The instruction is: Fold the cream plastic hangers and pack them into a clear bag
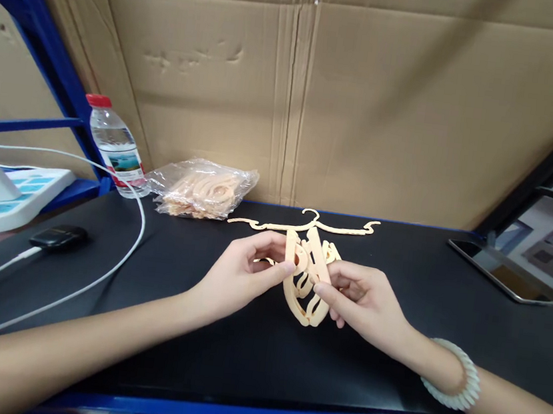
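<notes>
Both my hands meet over the middle of a black tabletop (239,343). My left hand (243,267) pinches the upper left side of a peach plastic hanger piece (306,284), fingers closed on it. My right hand (363,298) grips the same piece from the right, thumb and fingers closed on its edge. The piece is held upright just above the table. A thin peach hanger (312,223) lies flat on the table behind my hands. On my right wrist is a pale beaded bracelet (456,383).
A clear plastic bag (203,188) of more peach pieces lies at the back left beside a water bottle (115,145). A white cable (125,249) and a small black device (58,236) are at left. A tablet (495,269) lies at right. Cardboard (321,91) walls the back.
</notes>
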`<state>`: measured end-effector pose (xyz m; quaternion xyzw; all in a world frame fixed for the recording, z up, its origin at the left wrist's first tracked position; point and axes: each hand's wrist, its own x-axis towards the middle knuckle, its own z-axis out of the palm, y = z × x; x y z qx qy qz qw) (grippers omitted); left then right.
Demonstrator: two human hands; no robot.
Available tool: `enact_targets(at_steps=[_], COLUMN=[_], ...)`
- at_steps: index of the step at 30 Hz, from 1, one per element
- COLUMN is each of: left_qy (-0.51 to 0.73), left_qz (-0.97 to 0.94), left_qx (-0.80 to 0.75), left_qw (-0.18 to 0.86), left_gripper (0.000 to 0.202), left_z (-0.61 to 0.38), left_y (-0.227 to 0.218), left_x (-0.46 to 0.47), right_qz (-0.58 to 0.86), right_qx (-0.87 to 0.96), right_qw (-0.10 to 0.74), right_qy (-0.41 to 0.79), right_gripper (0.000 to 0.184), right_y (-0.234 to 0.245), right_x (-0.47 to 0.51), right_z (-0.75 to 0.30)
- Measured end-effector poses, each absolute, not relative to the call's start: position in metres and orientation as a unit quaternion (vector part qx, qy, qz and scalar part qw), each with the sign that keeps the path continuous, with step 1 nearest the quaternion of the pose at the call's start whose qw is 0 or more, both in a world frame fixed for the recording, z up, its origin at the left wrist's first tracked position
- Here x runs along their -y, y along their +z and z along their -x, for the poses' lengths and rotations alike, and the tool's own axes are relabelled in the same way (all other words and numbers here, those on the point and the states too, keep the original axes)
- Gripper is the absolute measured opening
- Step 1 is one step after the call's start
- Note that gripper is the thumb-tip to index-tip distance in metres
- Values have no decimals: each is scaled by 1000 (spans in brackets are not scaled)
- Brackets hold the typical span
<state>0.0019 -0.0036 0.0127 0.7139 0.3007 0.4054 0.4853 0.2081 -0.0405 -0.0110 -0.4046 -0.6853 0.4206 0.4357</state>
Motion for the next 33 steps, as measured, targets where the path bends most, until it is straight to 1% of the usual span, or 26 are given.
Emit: enact_targets(at_steps=[5, 10, 15, 20, 28, 33], left_qy=[400, 391, 387, 371, 370, 346], left_qz=[-721, -716, -719, -724, -721, -721], left_qx=[-294, -311, -312, -320, -328, -323], left_qw=[483, 488, 485, 487, 485, 506], left_gripper=[11, 14, 12, 16, 19, 20], left_z=[-4, -4, -4, -3, -5, -8], left_y=[14, 15, 18, 19, 19, 16], left_x=[8, 10, 10, 11, 11, 13], right_qz=[384, 383, 364, 362, 373, 392], right_qx=[695, 708, 696, 687, 678, 660], right_qw=[414, 385, 365, 339, 343, 406], right_qy=[444, 450, 500, 531, 532, 497], right_gripper=[26, 27, 27, 32, 30, 34], right_y=[-11, -13, -12, -11, -12, -8], right_x=[42, 45, 44, 44, 44, 42], right_z=[-206, -206, -205, -204, -204, -201])
